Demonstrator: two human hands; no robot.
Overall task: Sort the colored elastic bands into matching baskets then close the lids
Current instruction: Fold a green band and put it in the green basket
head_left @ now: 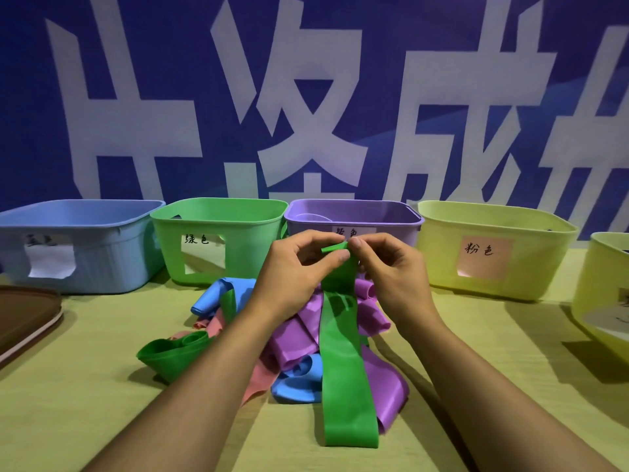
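Pinching one green band (340,352) by its top end, both hands, left hand (299,267) and right hand (391,270), lift it from the pile (299,338); next likely move: far-left into the green basket (218,240).

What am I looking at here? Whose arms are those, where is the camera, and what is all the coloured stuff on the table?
No machine here: a person wears one camera on the head, looking forward and down, so the arms are that person's own. The left hand and right hand together pinch the top end of a long green band, whose other end trails down on the table. Under it lies a tangled pile of other elastic bands, purple, blue, pink and green. Behind stand open baskets in a row, each with a paper label: a blue basket, green basket, purple basket and yellow basket, with part of another at the right edge. A brown lid lies at the left.
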